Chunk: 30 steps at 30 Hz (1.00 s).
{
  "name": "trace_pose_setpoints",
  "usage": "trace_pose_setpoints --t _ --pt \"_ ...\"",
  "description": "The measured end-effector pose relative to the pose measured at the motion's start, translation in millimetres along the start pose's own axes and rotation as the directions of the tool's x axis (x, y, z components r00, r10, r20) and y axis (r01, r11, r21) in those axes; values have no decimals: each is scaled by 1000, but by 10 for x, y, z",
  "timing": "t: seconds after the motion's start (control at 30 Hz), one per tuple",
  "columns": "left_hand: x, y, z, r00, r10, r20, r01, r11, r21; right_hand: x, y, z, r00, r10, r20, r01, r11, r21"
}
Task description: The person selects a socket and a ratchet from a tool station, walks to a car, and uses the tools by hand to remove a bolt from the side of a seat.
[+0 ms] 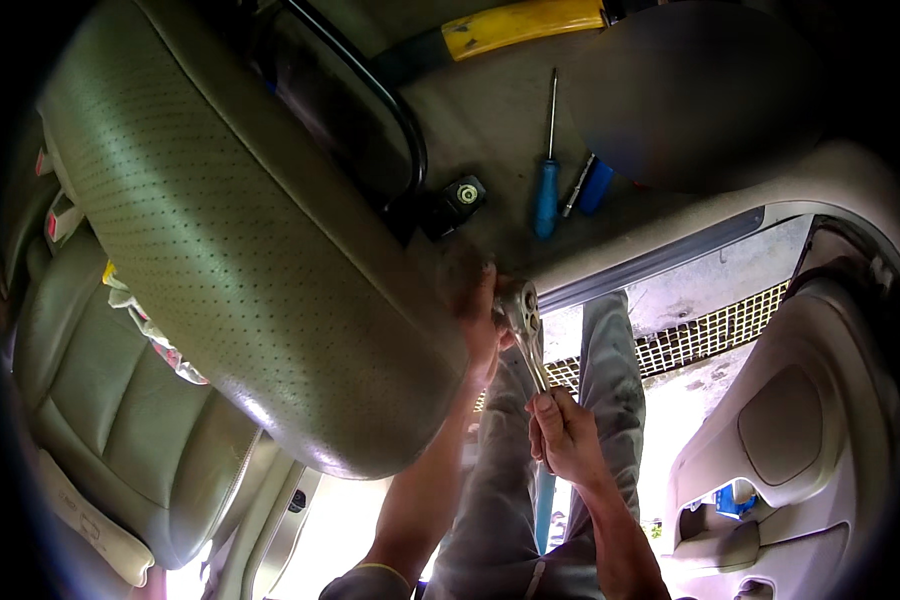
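A chrome ratchet wrench [530, 335] is held between my two hands, its head up beside the corner of the tilted grey-green leather seat [260, 240]. My right hand [567, 435] is closed around its handle. A blue strip [545, 510] shows below that hand; whether it belongs to the wrench I cannot tell. My left hand [478, 325] has its fingers curled at the wrench head, next to the seat's edge. Its palm side and whatever sits on the drive end are partly hidden.
On the car floor lie a blue-handled screwdriver [547, 195], a small blue object [596, 187] and a black fitting with a round metal centre [467, 194]. Beyond them is a yellow and black bar [520, 28]. The door sill [660, 255] and open door panel [780, 440] are at right.
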<state>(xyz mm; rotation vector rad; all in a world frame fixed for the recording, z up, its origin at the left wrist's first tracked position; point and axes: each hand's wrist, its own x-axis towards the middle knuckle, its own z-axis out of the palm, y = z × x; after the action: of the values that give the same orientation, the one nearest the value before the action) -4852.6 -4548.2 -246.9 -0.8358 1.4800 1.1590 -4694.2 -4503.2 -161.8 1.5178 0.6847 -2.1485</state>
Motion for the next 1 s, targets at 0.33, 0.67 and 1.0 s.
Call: trace_pose_setpoints --t 0.33,0.67,1.0 --pt "-309 -187 -368 976 219 3 -201 889 412 676 10 479 885 -367 -286 345 930 -126" --pt "-618 -562 -1437 931 359 -68 -275 811 516 1191 -6 915 796 -448 -406 285 871 -400" --pt "-1349 -406 -1613 707 682 185 -471 260 843 1197 525 788 650 -637 -414 453 763 -461"
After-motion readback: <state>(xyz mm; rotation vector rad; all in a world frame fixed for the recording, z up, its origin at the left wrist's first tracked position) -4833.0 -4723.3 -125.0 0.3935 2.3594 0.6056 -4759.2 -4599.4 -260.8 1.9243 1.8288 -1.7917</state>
